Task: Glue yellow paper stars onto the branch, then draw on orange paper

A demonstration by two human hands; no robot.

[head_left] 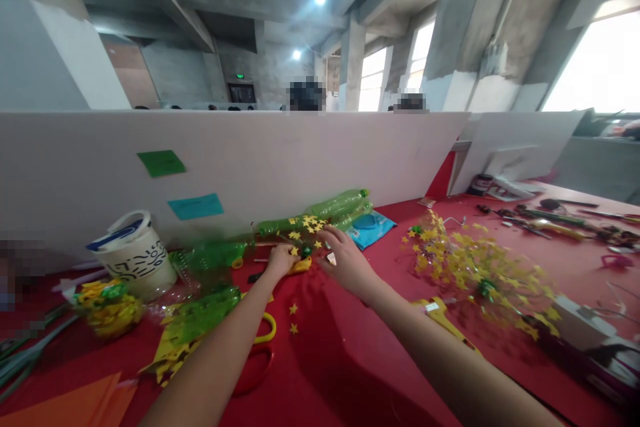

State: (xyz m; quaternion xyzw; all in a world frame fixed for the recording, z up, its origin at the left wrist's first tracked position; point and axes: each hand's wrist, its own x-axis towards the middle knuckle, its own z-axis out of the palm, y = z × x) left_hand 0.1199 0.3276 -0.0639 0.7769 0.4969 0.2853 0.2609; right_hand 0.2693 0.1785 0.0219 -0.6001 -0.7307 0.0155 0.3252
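Near the middle of the red table, my left hand [281,260] is closed, fingertips pinched at the lower part of a small spray of yellow stars [306,223]. Its green base [306,251] shows just beyond those fingers. My right hand [345,259] hovers at the spray's right side, fingers apart and curved, with nothing plainly in them. Under the left hand lies a yellow tool handle [301,265], partly covered. Two loose yellow stars [293,319] rest on the table between my forearms. A pair of scissors with yellow and red handle loops [270,328] lies partly behind my left forearm.
A large star spray [475,267] stands at right, beside a yellow tool [440,320]. Green plastic bottles [340,203] and a blue packet [373,230] lie against the white partition [300,153]. At left are a white container [145,260] and a yellow-filled clear bowl [107,310].
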